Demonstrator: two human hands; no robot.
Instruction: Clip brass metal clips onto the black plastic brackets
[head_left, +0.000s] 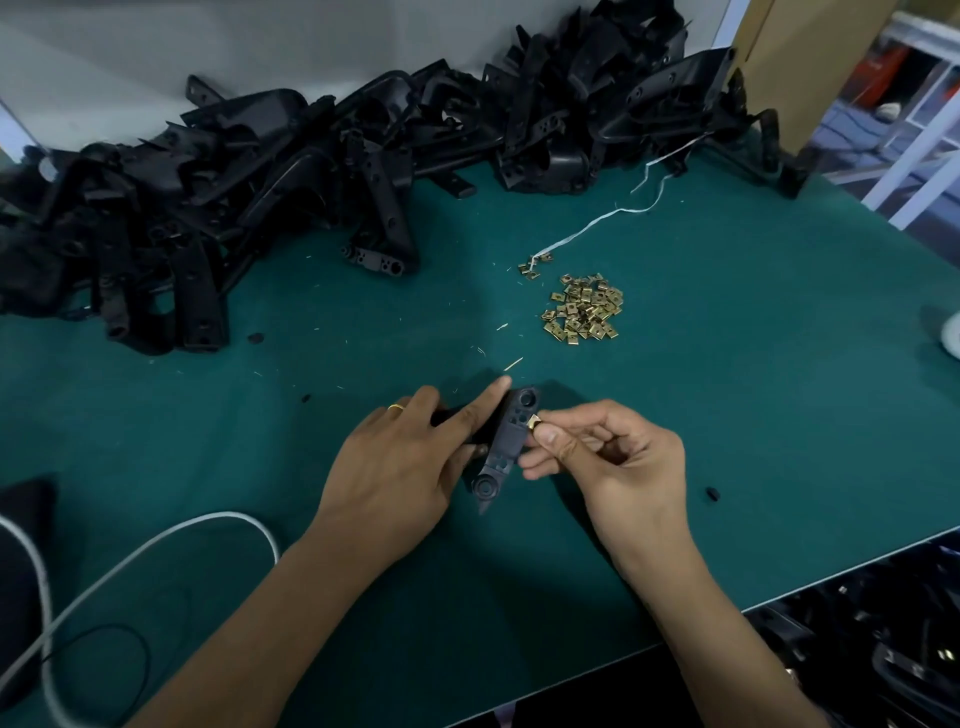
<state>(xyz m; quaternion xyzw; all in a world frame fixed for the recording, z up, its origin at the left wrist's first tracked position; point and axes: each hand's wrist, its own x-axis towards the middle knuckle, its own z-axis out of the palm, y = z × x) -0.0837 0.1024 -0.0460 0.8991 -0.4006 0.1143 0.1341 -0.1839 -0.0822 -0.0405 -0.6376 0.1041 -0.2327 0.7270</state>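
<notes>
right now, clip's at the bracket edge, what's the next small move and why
Probably push the brass clip sideways onto the bracket edge. The right hand pinches it right against that edge, seemingly not yet seated, and the left hand already grips the bracket steady above the green table.

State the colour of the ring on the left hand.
Gold, on the ring worn on the left hand; head view.

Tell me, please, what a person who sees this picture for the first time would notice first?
First the two hands at the centre: the left hand holds a black bracket over the green table, and the right hand pinches a brass clip against its edge. Next, the large heap of black brackets along the far side. Then the small pile of brass clips shining beyond the hands.
</notes>
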